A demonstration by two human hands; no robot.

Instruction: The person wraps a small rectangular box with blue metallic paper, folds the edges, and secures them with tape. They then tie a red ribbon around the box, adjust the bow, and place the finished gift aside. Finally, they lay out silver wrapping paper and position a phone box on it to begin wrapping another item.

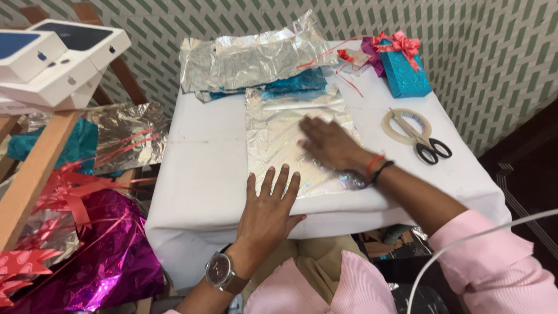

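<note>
silver foil sheet (pixel 279 131) flat on white-clothed table (pixel 197 174), patterned wall (pixel 465 35) behind

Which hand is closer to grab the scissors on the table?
Probably the right hand. It lies flat on the silver sheet, on the same side as the scissors, which rest on the tape roll. The left hand presses the sheet's near edge, farther away.

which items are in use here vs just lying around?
In use:
silver foil sheet, under left hand and right hand

Lying about:
scissors
tape roll
wrapped blue box
crumpled foil pile
white boxes
purple foil
</note>
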